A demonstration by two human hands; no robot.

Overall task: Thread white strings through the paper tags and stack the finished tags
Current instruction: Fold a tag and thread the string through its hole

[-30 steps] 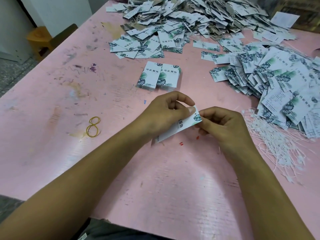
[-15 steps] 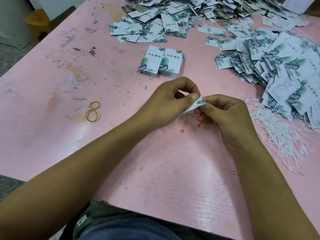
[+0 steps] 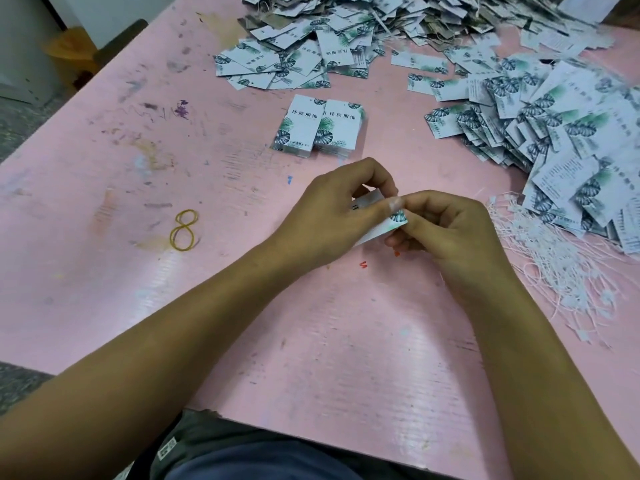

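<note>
Though pinched, tag [image 3: 379, 233] largely hidden.

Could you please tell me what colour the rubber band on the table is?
The rubber band is yellow, clearest in the head view.

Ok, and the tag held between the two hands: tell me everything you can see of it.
The tag is a small white paper card with a dark green leaf print at one end and a bit of black print near the left fingers. It is held tilted over the pink table, the left hand pinching its middle and the right hand pinching the leaf end. Fingers hide most of it; no string through it can be made out.
</note>
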